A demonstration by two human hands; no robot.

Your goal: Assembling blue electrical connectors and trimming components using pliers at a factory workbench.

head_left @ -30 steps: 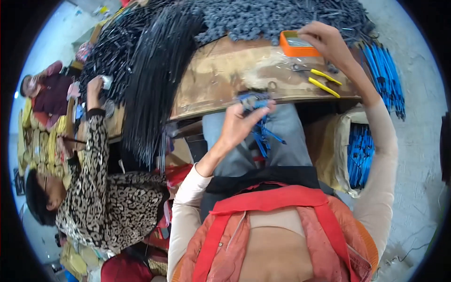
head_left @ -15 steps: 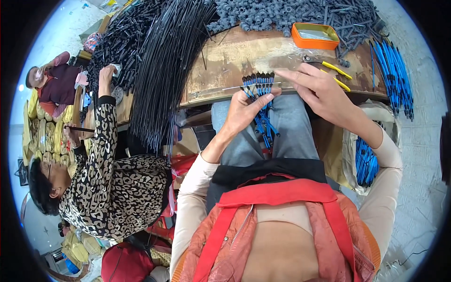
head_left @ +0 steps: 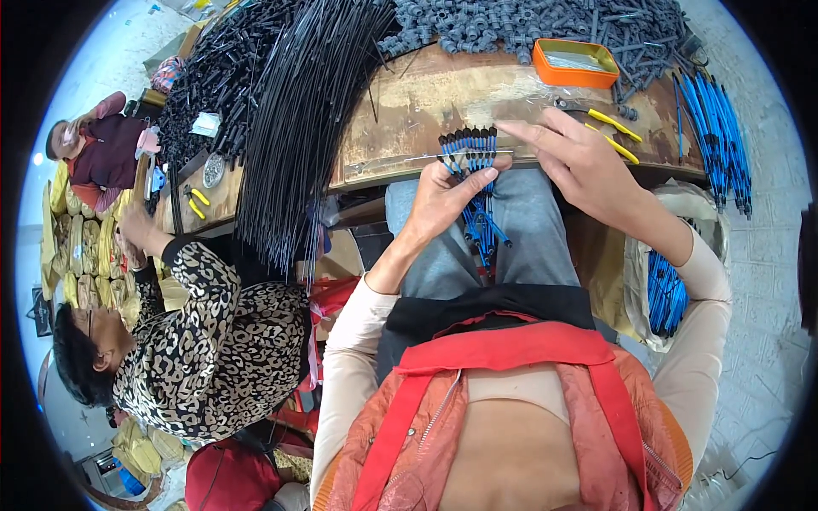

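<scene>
My left hand (head_left: 441, 203) is closed around a bundle of thin blue-and-black rods (head_left: 482, 232) above my lap. Their black tips (head_left: 467, 136) stand side by side in a row, pointing toward the table. A thin, straight metal wire (head_left: 417, 157) runs crosswise just below those tips. To the right, my right hand (head_left: 584, 170) hovers with its index finger stretched toward the rightmost tip. Its thumb and other fingers are apart or loosely bent, and nothing shows in them. Whether the index fingertip touches the row I cannot tell.
Pliers with yellow handles (head_left: 613, 128) and an orange tin (head_left: 576, 78) lie on the worn table (head_left: 400, 111). Long black rods (head_left: 298, 128) and grey fittings (head_left: 486, 25) are heaped beyond. Blue rods (head_left: 711, 128) hang over the right edge. A co-worker (head_left: 221, 341) sits at left.
The co-worker's arm has drawn back from the black parts, where a small white packet now lies uncovered. My own hands and the bundle have hardly moved.
</scene>
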